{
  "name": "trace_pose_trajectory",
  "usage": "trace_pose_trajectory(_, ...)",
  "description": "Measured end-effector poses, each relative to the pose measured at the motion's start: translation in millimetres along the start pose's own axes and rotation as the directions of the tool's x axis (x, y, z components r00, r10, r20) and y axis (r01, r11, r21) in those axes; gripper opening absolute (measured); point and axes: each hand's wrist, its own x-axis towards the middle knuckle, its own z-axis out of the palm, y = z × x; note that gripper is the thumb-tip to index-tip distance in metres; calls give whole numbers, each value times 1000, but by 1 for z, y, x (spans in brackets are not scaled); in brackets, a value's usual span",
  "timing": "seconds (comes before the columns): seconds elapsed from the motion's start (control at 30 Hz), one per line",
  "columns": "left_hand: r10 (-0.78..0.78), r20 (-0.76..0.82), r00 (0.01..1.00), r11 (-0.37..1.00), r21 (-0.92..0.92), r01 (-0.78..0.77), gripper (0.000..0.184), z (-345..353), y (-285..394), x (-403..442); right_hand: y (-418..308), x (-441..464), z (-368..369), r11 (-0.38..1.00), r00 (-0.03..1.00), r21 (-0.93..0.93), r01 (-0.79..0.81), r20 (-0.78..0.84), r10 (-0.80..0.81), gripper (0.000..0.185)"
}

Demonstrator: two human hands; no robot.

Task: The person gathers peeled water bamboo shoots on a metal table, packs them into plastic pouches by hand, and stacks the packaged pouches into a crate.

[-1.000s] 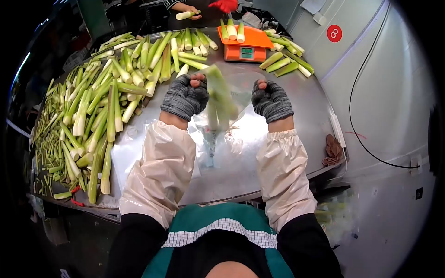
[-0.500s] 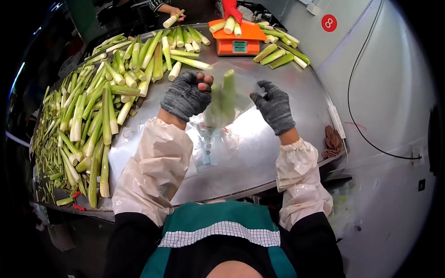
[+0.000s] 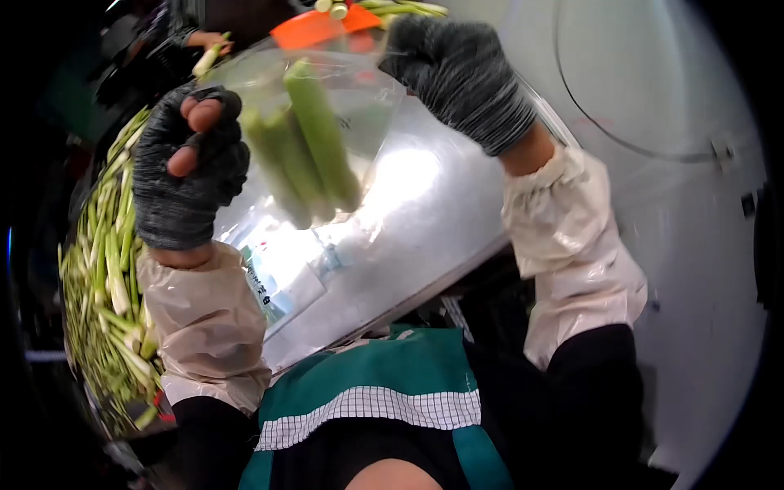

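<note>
A clear plastic bag (image 3: 371,102) hangs stretched between my two raised hands, with several green stalks (image 3: 314,135) inside it. My left hand (image 3: 189,159), in a grey fingerless glove, is closed at the bag's left upper corner. The bag's right upper corner is in my right hand (image 3: 457,77), also gloved and closed; its fingertips are mostly hidden. Below the bag, the metal table (image 3: 408,237) shows through and around it. Flat printed plastic (image 3: 265,282) lies on the table near its front edge.
Many green stalks (image 3: 114,269) are heaped along the table's left side. An orange scale tray (image 3: 298,31) with pale stalk ends stands at the far edge. Beyond it, another person's hand (image 3: 208,41) holds a stalk. A black cable (image 3: 604,122) hangs on the right wall.
My right hand has gone from open fingers to a closed grip. Both hands have moved apart and up, spreading the bag. The view has turned and moved closer to the bag.
</note>
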Motion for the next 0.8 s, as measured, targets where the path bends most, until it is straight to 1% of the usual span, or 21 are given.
trace_pose_trajectory(0.03,-211,448,869,976,49,212,19,-6,4,7,1,-3,-20,996,999,81,36,-1,-36,20)
trace_pose_trajectory(0.07,-372,779,505,902,176,393,20,-20,5,17,-15,-15,-43,964,965,104,-243,127,230,19)
trace_pose_trajectory(0.1,-437,746,503,842,143,519,20,-18,6,13,-23,-22,-69,963,973,138,-230,54,225,18)
trace_pose_trajectory(0.13,-505,704,499,772,109,627,21,-9,11,6,-30,-29,-91,959,971,154,-237,67,230,18)
trace_pose_trajectory(0.17,-528,725,443,734,127,667,21,5,6,12,-34,-37,-115,961,971,159,-224,125,206,18)
trace_pose_trajectory(0.2,-565,763,313,726,280,629,23,24,1,25,-38,-44,-137,957,961,155,-244,168,218,19)
trace_pose_trajectory(0.23,-594,783,183,720,417,555,25,43,-3,35,-43,-52,-161,948,947,138,-289,188,261,20)
trace_pose_trajectory(0.27,-613,783,103,682,458,570,26,64,-12,38,-51,-60,-183,919,917,83,-386,145,372,20)
trace_pose_trajectory(0.3,-638,768,51,621,474,624,26,79,-22,40,-59,-69,-206,875,873,38,-483,100,477,20)
trace_pose_trajectory(0.37,-704,710,-17,491,505,710,27,111,-48,33,-85,-91,-248,740,737,23,-673,-62,673,21)
trace_pose_trajectory(0.43,-778,627,-36,404,544,736,27,144,-75,4,-104,-121,-293,729,731,-50,-683,-73,679,23)
trace_pose_trajectory(0.5,-522,843,-127,628,481,611,26,156,-142,4,-125,-143,-315,545,568,-192,-816,-92,818,25)
trace_pose_trajectory(0.53,-375,910,-176,728,407,552,26,162,-167,-2,-137,-155,-312,465,487,-146,-873,-215,847,25)
trace_pose_trajectory(0.57,-527,849,-33,692,452,563,26,171,-182,-12,-144,-160,-314,285,323,-168,-944,-279,904,26)
trace_pose_trajectory(0.6,-661,742,109,649,492,581,26,180,-197,-20,-149,-167,-312,178,200,-95,-979,-347,916,29)
trace_pose_trajectory(0.63,-695,717,50,608,550,572,24,188,-223,-17,-153,-178,-312,67,90,-70,-995,-398,913,28)
trace_pose_trajectory(0.67,-727,687,-7,566,605,559,23,195,-253,-11,-155,-204,-315,194,238,-152,-969,-374,897,28)
trace_pose_trajectory(0.73,-857,512,52,474,745,469,20,209,-288,-19,-164,-225,-298,93,-6,169,-981,-511,860,25)
trace_pose_trajectory(0.77,-862,504,49,467,753,464,20,215,-312,-19,-161,-238,-292,90,-25,180,-980,-553,833,22)
trace_pose_trajectory(0.8,-903,430,10,383,792,475,19,219,-338,-18,-158,-258,-291,46,-79,235,-971,-495,866,19)
